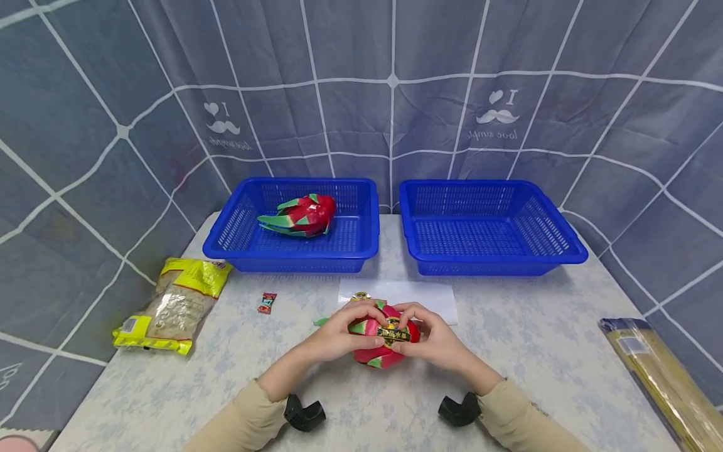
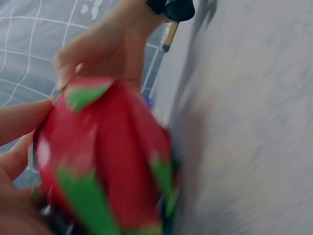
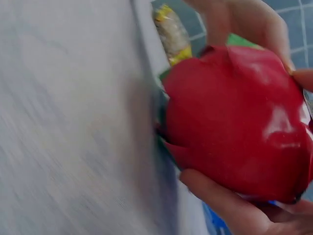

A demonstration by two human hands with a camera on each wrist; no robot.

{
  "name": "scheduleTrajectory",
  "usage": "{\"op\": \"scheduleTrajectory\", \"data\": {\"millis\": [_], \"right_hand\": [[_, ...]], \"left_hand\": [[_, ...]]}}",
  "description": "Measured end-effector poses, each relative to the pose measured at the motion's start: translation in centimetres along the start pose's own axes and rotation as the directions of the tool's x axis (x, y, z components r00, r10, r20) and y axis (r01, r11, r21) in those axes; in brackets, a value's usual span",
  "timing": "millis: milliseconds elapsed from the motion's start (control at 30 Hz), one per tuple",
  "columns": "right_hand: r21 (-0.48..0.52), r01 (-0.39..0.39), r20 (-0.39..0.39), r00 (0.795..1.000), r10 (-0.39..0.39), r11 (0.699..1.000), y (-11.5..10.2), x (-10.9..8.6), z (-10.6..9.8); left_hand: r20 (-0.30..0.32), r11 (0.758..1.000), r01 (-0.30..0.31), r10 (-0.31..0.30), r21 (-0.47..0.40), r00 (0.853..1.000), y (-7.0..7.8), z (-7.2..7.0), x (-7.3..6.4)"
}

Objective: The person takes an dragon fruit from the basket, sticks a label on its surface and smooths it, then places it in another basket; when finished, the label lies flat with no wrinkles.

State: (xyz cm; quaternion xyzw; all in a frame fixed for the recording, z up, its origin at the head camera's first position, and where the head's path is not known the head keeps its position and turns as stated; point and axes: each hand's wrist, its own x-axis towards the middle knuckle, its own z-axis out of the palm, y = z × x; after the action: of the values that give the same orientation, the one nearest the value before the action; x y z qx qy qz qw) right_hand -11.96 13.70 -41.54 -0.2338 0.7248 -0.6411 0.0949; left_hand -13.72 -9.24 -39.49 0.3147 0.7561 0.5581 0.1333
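Head view, lower centre: I see the left hand (image 1: 347,334) and right hand (image 1: 439,340) grip the dragon fruit (image 1: 388,358) over the worktop (image 1: 248,355), fingers half-curled round opposite sides. Probably light, slippery; hold the rounded body, avoiding green tips (image 2: 87,198).

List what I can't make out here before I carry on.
Head: part of the white paper, behind the right hand and held fruit.
Head: long packet, cut off at the bottom right corner.
Head: small wrapper, print too small.
Left wrist: held fruit's markings, blurred; left hand, cut off by the left edge.
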Motion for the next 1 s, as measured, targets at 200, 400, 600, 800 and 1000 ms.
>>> {"op": "scheduleTrajectory", "data": {"millis": [200, 400, 600, 800, 1000], "right_hand": [[0.206, 0.141, 0.068, 0.985, -0.158, 0.968, -1.7, -0.7, -4.8], [0.197, 0.357, -0.139, 0.932, -0.334, 0.913, -5.4, -0.5, -10.1], [0.185, 0.332, -0.424, 0.876, -0.23, 0.925, -7.2, 1.5, -14.1], [0.036, 0.154, -0.58, 0.808, -0.105, 0.987, -5.8, 4.3, -16.5], [-0.235, -0.156, -0.553, 0.833, 0.0, 0.96, -3.3, 6.0, -17.5]], "left_hand": [[-0.134, 0.994, -0.107, 0.103, -0.024, 0.986, 1.0, -1.7, 1.0], [-0.535, 0.967, -0.256, 0.221, 0.009, 0.815, 2.7, -2.2, 3.8], [-0.58, 0.985, -0.171, 0.121, -0.031, 0.805, 3.4, -0.9, 7.6], [-0.349, 0.995, 0.064, -0.086, -0.076, 0.933, 2.2, 1.3, 10.9], [-0.407, 0.986, 0.159, -0.164, -0.046, 0.899, 1.0, 3.2, 12.9]]}}
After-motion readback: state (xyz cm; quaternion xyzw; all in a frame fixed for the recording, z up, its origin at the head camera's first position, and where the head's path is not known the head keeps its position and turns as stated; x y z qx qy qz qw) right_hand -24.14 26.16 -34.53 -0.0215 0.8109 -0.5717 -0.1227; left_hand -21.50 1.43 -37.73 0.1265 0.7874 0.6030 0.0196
